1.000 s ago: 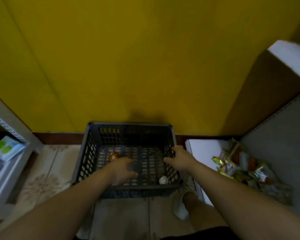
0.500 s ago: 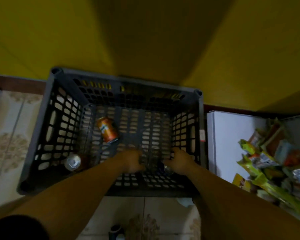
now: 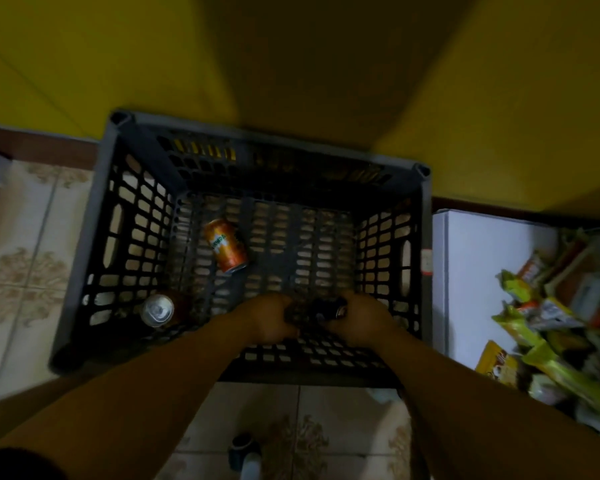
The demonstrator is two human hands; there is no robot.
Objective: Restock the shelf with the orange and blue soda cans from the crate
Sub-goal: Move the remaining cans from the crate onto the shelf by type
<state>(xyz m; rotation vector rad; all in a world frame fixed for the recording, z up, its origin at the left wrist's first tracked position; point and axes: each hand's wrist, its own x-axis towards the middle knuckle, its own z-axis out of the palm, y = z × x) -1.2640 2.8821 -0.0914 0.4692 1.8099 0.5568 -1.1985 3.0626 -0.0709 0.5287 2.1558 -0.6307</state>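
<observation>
Grey crate (image 3: pixel 426 220) mid-frame, right hand (image 3: pixel 364 320) gripping dark can (image 3: pixel 328 308) lower centre, left hand (image 3: pixel 267 322) curled alongside, hold unclear, orange can (image 3: pixel 226 249) lying centre-left, upright can (image 3: pixel 158 310) lower left.

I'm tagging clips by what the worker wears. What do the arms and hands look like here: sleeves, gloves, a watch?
Both arms are bare along all that shows, with no sleeve in view. The left hand and right hand wear no gloves. No watch, band or ring shows at either wrist, though the picture is dim and slightly blurred.
</observation>
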